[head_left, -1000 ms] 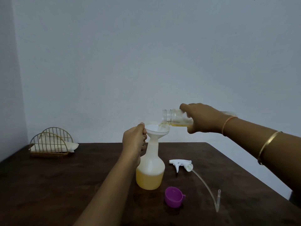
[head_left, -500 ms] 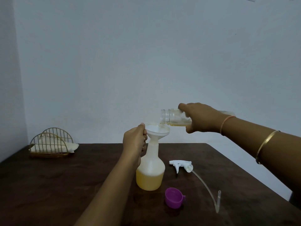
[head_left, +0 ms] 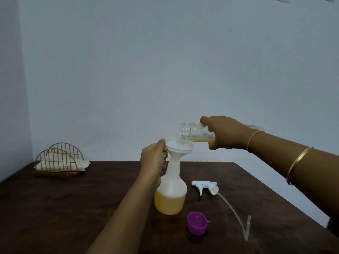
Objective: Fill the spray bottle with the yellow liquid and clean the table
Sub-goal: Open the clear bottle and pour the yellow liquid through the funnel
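Dark table (head_left: pixel 73 208) holds the spray bottle (head_left: pixel 171 189); left hand (head_left: pixel 154 158) pinches its funnel (head_left: pixel 181 146), right hand (head_left: pixel 226 132) grips the tilted jar (head_left: pixel 192 132) just above. Funnel level is unclear; faster tipping may overflow it.

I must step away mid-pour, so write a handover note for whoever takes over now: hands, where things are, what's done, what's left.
Left hand holds the funnel by its rim, steadying it in the spray bottle on the table.
Right hand grips the jar, tipped over the funnel; little yellow liquid remains inside.
Trigger head lies right of the bottle, purple cap in front.
Done: bottle's lower part filled.
Left: finish pouring, remove funnel, fit trigger head, spray and wipe table.
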Demonstrator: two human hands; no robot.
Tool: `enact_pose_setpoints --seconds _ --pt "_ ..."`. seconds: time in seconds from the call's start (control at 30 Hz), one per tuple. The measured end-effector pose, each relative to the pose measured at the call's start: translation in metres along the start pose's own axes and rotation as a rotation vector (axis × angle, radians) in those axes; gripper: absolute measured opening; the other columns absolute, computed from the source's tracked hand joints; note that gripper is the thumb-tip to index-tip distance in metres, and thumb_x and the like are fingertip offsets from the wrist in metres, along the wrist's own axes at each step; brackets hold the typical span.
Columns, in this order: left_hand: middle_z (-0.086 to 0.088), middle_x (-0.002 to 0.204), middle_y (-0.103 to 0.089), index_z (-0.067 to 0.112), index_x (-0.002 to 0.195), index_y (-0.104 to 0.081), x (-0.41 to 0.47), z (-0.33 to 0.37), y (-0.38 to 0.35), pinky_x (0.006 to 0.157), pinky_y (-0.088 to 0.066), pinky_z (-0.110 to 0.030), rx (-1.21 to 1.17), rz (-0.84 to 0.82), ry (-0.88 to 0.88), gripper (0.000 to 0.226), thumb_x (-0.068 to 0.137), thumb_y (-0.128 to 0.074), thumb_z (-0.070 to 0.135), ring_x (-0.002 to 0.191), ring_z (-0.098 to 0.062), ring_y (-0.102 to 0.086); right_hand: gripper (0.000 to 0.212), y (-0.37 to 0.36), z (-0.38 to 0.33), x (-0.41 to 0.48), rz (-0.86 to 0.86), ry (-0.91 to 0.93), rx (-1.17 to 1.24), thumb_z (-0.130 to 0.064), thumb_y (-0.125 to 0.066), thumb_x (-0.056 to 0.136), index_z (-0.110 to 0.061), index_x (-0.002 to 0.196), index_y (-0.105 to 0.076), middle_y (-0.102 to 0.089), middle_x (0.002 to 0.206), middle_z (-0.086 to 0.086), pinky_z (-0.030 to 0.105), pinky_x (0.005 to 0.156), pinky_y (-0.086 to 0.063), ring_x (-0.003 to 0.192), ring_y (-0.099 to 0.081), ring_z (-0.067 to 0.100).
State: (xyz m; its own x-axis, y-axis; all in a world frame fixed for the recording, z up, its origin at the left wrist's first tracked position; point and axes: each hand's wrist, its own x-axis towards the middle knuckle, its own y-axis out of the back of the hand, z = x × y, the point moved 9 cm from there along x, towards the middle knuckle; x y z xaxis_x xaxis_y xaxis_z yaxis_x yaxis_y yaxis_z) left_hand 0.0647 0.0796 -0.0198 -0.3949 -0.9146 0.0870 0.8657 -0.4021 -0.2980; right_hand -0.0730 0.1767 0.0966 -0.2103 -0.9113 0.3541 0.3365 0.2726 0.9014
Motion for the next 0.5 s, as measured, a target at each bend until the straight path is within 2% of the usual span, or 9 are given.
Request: enact_pose_setpoints --seconds 0.23,0.5 --pt "0.004 0.046 -0.039 0.012 0.061 -0.047 -0.001 0.0 0.001 0.036 -0.026 -0.016 -0.001 -0.005 -0.006 0.032 0.091 -0.049 0.023 0.04 -0.009 -0.027 0.058 -0.006 0.002 -0.001 -0.001 0.004 0.011 -0.022 -0.073 0.071 -0.017 0.119 -0.042 -0.058 0.107 0.005 0.032 0.069 -0.045 0.086 -0.051 0.023" --pt "0.004 0.047 -0.039 0.012 0.061 -0.047 0.0 0.0 0.0 0.036 -0.026 -0.015 -0.003 -0.004 -0.005 0.032 0.091 -0.049 0.023 0.04 -0.009 -0.027 0.057 -0.013 0.007 -0.005 -0.006 -0.004 0.006 -0.021 -0.073 0.071 -0.018 0.119 -0.042 -0.058 0.107 0.005 0.035 0.072 -0.047 0.089 -0.053 0.024"
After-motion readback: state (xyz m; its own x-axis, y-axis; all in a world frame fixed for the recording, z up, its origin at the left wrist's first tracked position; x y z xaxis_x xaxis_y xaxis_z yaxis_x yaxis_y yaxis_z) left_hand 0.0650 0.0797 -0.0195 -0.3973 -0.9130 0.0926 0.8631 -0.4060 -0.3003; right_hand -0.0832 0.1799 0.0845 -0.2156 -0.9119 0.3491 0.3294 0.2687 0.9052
